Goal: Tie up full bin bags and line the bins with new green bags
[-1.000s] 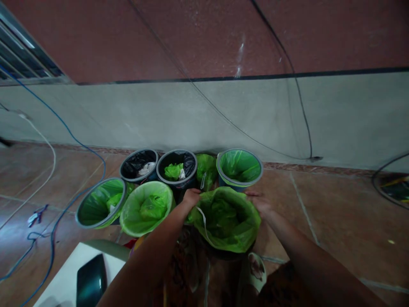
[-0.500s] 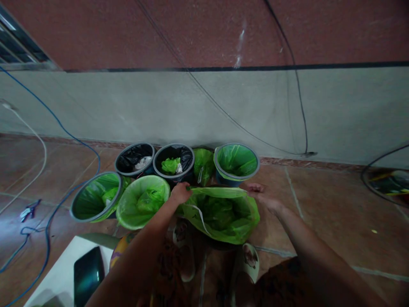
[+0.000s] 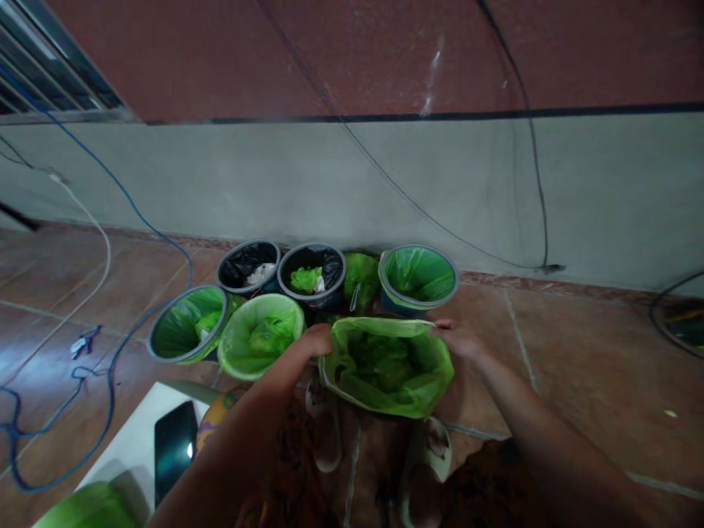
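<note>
Holding: I have both hands on the rim of a green bag (image 3: 388,363), its mouth pulled wide over a bin between my feet.
Left hand (image 3: 313,343): fingers closed on the bag's left edge, just beside the light green bin (image 3: 260,345).
Right hand (image 3: 459,339): fingers curled over the bag's right edge; I cannot tell how firm the grip is.
Hands: well apart, one at each side of the bag's mouth.
Writing: I can read no brand, label or lettering anywhere.
Materials: the bag is thin, glossy, crinkled plastic, with more green plastic crumpled inside; the floor (image 3: 577,367) is smooth reddish-brown tile.
Shapes: five more round bins stand beyond the bag, near the floor's far edge by the wall; two have black liners (image 3: 247,264), three green ones (image 3: 418,275).
Left side of floor: a blue cable (image 3: 110,367) loops across the tiles.
Near left corner: a dark phone (image 3: 174,447) lies on a white surface (image 3: 132,455).
</note>
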Demonstrator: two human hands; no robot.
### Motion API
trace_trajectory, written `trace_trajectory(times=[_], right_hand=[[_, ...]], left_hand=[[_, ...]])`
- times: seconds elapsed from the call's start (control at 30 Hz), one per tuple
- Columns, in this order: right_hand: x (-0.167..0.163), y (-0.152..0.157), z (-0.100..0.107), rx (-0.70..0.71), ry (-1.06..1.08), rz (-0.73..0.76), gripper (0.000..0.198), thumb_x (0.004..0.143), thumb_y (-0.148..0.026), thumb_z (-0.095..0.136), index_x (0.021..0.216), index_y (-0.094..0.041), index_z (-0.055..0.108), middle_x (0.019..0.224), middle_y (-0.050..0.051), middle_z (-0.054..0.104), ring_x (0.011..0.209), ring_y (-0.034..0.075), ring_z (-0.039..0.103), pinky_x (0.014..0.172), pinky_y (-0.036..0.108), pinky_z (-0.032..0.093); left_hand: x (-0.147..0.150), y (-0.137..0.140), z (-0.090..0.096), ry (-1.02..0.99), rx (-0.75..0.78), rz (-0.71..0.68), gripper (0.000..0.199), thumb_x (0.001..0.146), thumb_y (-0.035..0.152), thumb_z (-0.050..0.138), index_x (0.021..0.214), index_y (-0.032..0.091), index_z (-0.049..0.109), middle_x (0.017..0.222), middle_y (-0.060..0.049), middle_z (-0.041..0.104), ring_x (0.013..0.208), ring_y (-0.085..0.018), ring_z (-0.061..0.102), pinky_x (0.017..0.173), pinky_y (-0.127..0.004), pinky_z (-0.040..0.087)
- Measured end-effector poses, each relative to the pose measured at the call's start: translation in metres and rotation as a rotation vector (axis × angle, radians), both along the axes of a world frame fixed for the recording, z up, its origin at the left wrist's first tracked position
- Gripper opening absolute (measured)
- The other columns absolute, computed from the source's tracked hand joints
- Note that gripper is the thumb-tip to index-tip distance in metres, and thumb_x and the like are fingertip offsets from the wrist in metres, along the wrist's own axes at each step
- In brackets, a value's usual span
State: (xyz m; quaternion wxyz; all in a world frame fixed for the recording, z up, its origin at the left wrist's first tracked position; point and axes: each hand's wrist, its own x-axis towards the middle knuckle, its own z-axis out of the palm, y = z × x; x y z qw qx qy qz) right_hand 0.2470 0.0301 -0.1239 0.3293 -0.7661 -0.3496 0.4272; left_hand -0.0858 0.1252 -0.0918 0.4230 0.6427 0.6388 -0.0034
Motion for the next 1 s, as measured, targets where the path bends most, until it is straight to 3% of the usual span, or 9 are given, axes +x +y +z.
trace_trajectory(times=[0.1,0.27,0.4,0.53,0.67,0.77,0.83,1.0], right_hand=[[-0.003,0.003,0.010,0.110,0.040,-0.067,0.018,0.062,-0.037,0.076,0.069,-0.020,0.075,0.066,0.002,0.072,0.062,0.016,0.062,0.060,0.026,0.045],[-0.006,0.004,0.016,0.192,0.161,-0.092,0.039,0.053,-0.054,0.079,0.070,-0.019,0.073,0.072,0.003,0.072,0.064,0.016,0.059,0.063,0.029,0.045],[-0.011,0.002,0.024,0.200,0.155,-0.067,0.037,0.055,-0.053,0.078,0.071,-0.021,0.072,0.074,0.003,0.072,0.070,0.016,0.059,0.067,0.029,0.044],[-0.035,-0.003,0.039,0.171,0.227,0.099,0.037,0.063,-0.055,0.074,0.073,-0.020,0.067,0.068,0.002,0.069,0.062,0.014,0.054,0.062,0.028,0.039],[-0.082,-0.012,0.049,0.114,0.383,0.281,0.045,0.069,-0.052,0.074,0.097,-0.019,0.065,0.073,0.001,0.070,0.069,0.014,0.059,0.064,0.026,0.040],[-0.117,-0.018,0.047,0.061,0.475,0.330,0.058,0.066,-0.048,0.078,0.113,-0.019,0.060,0.070,-0.003,0.066,0.068,0.014,0.060,0.064,0.026,0.041],[-0.132,-0.019,0.043,0.025,0.526,0.338,0.057,0.061,-0.045,0.081,0.108,-0.019,0.062,0.066,-0.004,0.062,0.064,0.013,0.057,0.062,0.026,0.041],[-0.141,-0.016,0.034,0.011,0.598,0.346,0.030,0.057,-0.035,0.077,0.077,-0.018,0.063,0.060,-0.005,0.056,0.055,0.009,0.048,0.054,0.025,0.037]], left_hand=[[-0.002,0.004,0.004,0.223,0.003,-0.251,0.009,0.058,0.004,0.068,0.057,0.013,0.067,0.063,-0.009,0.068,0.085,-0.028,0.069,0.076,-0.030,0.050],[-0.005,0.007,0.015,0.331,0.033,-0.367,0.005,0.069,0.015,0.068,0.068,0.012,0.072,0.061,-0.006,0.066,0.069,-0.019,0.066,0.064,-0.024,0.046],[-0.003,0.002,0.019,0.214,0.019,-0.260,0.012,0.076,0.019,0.064,0.067,0.012,0.069,0.054,-0.002,0.059,0.053,-0.015,0.060,0.056,-0.023,0.043],[0.007,-0.001,0.014,0.047,0.040,-0.093,0.016,0.079,0.021,0.061,0.067,0.013,0.068,0.048,0.002,0.052,0.045,-0.012,0.053,0.052,-0.022,0.039],[0.025,-0.003,0.003,-0.020,0.133,0.064,0.012,0.079,0.022,0.064,0.072,0.013,0.071,0.052,0.001,0.056,0.052,-0.012,0.054,0.055,-0.022,0.038],[0.040,-0.007,-0.003,-0.069,0.169,0.103,0.014,0.080,0.024,0.065,0.079,0.012,0.073,0.057,0.000,0.060,0.056,-0.012,0.055,0.057,-0.022,0.038],[0.048,-0.010,-0.006,-0.095,0.195,0.098,0.016,0.079,0.024,0.065,0.083,0.011,0.074,0.061,-0.001,0.062,0.061,-0.013,0.056,0.059,-0.022,0.039],[0.057,-0.014,-0.007,-0.121,0.190,0.123,0.021,0.078,0.025,0.068,0.093,0.011,0.074,0.075,-0.004,0.069,0.071,-0.015,0.060,0.066,-0.024,0.042]])
